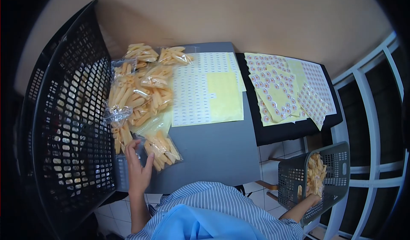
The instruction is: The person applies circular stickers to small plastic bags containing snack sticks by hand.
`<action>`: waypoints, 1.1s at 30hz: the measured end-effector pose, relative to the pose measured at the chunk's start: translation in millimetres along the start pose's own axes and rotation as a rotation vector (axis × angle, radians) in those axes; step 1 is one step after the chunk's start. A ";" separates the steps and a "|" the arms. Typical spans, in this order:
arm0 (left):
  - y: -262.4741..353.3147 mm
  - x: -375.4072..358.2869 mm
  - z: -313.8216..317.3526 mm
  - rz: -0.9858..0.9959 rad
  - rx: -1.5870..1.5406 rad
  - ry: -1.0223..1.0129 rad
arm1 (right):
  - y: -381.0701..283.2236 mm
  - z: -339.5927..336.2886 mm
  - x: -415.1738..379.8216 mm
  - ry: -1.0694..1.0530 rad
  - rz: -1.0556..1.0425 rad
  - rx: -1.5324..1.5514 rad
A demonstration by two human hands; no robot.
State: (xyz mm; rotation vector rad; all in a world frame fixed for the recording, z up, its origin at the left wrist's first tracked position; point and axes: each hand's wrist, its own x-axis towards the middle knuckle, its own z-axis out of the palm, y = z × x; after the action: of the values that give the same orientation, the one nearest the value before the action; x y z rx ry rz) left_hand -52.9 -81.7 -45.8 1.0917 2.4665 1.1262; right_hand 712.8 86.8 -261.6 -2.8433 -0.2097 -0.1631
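Note:
My left hand [139, 171] rests at the near left of the grey table, fingers stretched and thumb apart. Its thumb lies right at the edge of a clear bag of penne pasta [161, 151], and its fingertips reach the foot of a pile of similar penne bags [143, 92]. At the lower right, my right hand [315, 199] reaches down into a grey plastic basket [337, 182] that holds bagged pasta [316, 171]. The fingers of that hand are hidden among the bags.
A big black perforated crate [72, 124] stands along the left side. Sheets of small printed labels [192, 95] lie on the grey table [213, 154]. More sticker sheets [277, 90] cover a black surface [282, 133] at right. White metal bars [371, 124] stand beyond.

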 end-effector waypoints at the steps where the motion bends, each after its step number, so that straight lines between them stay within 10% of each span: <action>1: 9.4 -4.1 1.0 -0.152 0.029 -0.052 | -10.1 -2.9 -8.8 -0.004 -0.011 0.000; 5: 7.6 -9.1 21.6 -0.099 0.199 0.024 | -55.6 -26.2 -63.6 0.481 0.593 0.382; 9: 16.5 -9.0 24.9 -0.171 -0.154 -0.026 | -65.5 -40.3 -108.8 0.823 0.098 0.443; 12: 13.9 -12.2 35.7 -0.096 -0.452 -0.060 | -125.3 -121.3 -242.8 0.512 -0.762 1.026; 18: 21.6 -15.1 66.5 0.315 -0.640 0.004 | -165.9 -240.0 -511.0 -1.386 -1.311 1.366; 21: 26.4 -11.1 78.4 0.379 -0.694 -0.030 | -155.2 -258.9 -557.7 -2.207 -1.058 1.082; 26: 53.2 9.7 64.8 0.221 -1.084 -0.305 | -152.1 -274.9 -566.3 -2.044 -1.087 1.163; 33: 90.7 25.9 67.5 0.169 -1.100 -0.138 | -164.5 -284.3 -557.1 -1.849 -1.255 1.348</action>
State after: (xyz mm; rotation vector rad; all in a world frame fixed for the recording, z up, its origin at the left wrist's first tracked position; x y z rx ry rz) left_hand 9.4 13.6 -23.6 0.9231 1.2510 1.9713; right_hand 113.1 89.9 -19.4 -0.4771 -1.4863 1.5531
